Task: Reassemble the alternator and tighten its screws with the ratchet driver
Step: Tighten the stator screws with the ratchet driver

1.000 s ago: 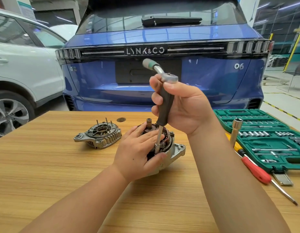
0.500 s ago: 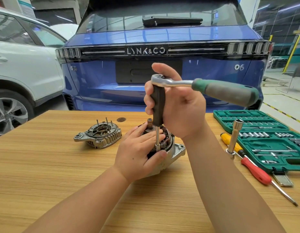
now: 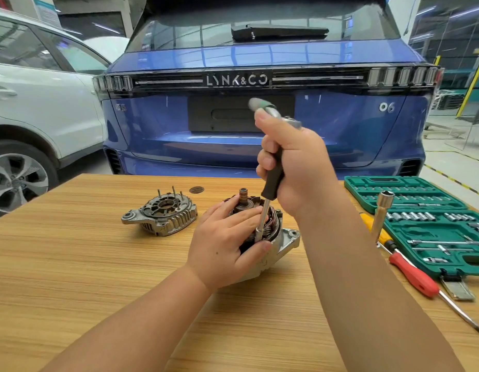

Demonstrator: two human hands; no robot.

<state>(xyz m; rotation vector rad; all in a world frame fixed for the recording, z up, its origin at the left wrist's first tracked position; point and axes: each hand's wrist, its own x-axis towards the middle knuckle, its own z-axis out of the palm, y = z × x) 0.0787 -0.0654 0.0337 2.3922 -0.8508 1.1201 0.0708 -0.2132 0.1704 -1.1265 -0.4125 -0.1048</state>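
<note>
Head view: a blue car [image 3: 259, 63] fills the far side, a white car [image 3: 31, 103] sits far left, and the wooden table [image 3: 72, 264] spreads across the near ground. On the right lies a green socket case [image 3: 426, 232], open, with a red-handled screwdriver [image 3: 412, 275] just near of it. Centre table, the alternator body [image 3: 281, 245] sits tilted, copper windings up. Left of it, apart, rests the alternator end cover [image 3: 160, 213]. The left hand [image 3: 222, 245] clasps the alternator body, fingers curled over the windings, thumb on the near rim. The right hand [image 3: 294, 167] is wrapped tight round the ratchet driver [image 3: 273, 173]; its socket tip meets the body's rim, probably on a screw, though fingers hide that.
</note>
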